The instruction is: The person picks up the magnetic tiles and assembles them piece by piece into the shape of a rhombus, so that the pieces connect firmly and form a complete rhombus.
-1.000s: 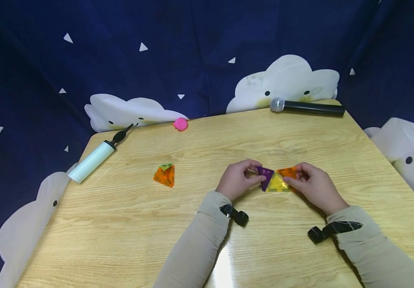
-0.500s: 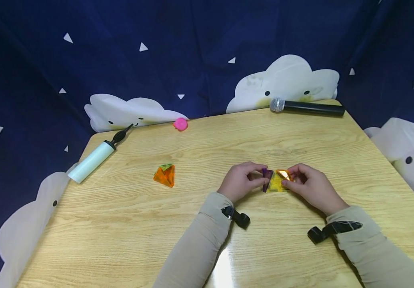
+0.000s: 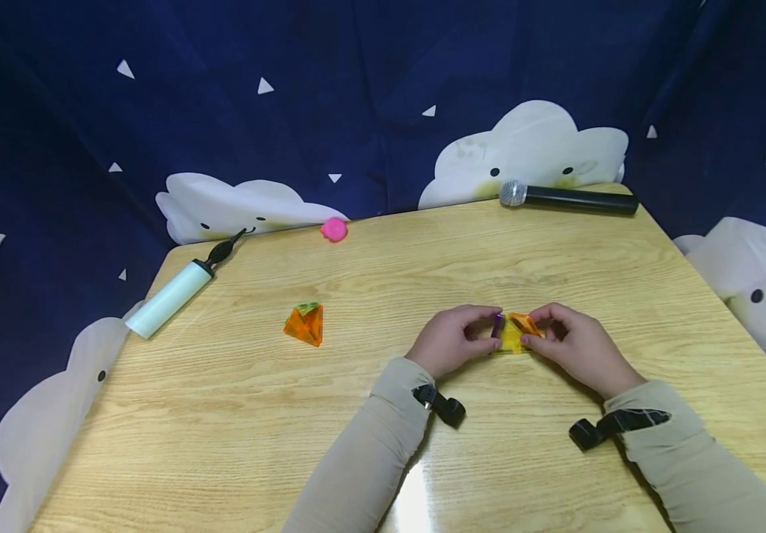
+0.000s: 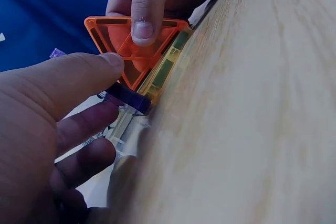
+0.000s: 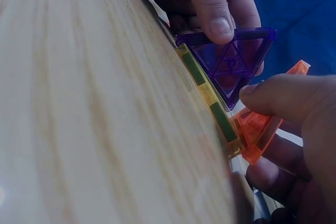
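Observation:
A yellow triangular tile (image 3: 511,337) lies flat on the wooden table. My left hand (image 3: 452,339) pinches a purple triangular tile (image 5: 231,61), which stands raised along the yellow tile's left side. On the other side, my right hand (image 3: 579,344) pinches an orange triangular tile (image 4: 131,43), tilted up from the yellow one. Both raised tiles meet the yellow tile at its edges; their upper corners are apart. Further left sits a separate orange and green tile shape (image 3: 306,326), touched by neither hand.
A black microphone (image 3: 572,198) lies along the back right table edge. At the back left rest a pale blue pump (image 3: 172,296) with a black nozzle and a small pink object (image 3: 334,229). A dark blue curtain (image 3: 369,104) with clouds hangs behind.
The purple tile has swung from nearly flat to upright as my left hand moved slightly right. The orange tile is tilted up more steeply, with my right hand almost in place.

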Motion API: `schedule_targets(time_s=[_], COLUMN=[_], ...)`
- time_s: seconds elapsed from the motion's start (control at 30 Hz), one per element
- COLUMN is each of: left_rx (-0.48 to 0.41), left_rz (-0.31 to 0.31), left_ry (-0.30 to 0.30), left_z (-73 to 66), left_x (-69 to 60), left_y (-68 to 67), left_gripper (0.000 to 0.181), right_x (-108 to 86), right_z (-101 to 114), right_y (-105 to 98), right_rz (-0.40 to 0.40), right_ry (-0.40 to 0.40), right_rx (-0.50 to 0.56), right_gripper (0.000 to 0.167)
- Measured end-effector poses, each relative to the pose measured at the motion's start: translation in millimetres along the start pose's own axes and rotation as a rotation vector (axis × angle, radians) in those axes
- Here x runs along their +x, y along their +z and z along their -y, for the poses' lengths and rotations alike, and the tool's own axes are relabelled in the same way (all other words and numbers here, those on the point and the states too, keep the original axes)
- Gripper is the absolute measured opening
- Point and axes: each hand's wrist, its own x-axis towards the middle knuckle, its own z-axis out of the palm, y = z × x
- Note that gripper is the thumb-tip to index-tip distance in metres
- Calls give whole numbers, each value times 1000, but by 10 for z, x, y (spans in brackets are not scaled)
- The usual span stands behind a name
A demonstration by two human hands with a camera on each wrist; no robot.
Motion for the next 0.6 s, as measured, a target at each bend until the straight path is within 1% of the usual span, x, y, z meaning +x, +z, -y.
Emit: schedule_targets(time_s=[0.3,0.6], left_rx=[10,33], left_rz=[21,13], left_ry=[-1,45], left_z=[-5,-7], left_x=[4,-2], left_y=[-2,-5], left_gripper=[50,50], right_x=[2,4], right_z=[17,-8], right_y=[-11,21], right_rz=[13,25], right_ry=[4,3], right_rx=[-8,4], right_gripper=[29,25])
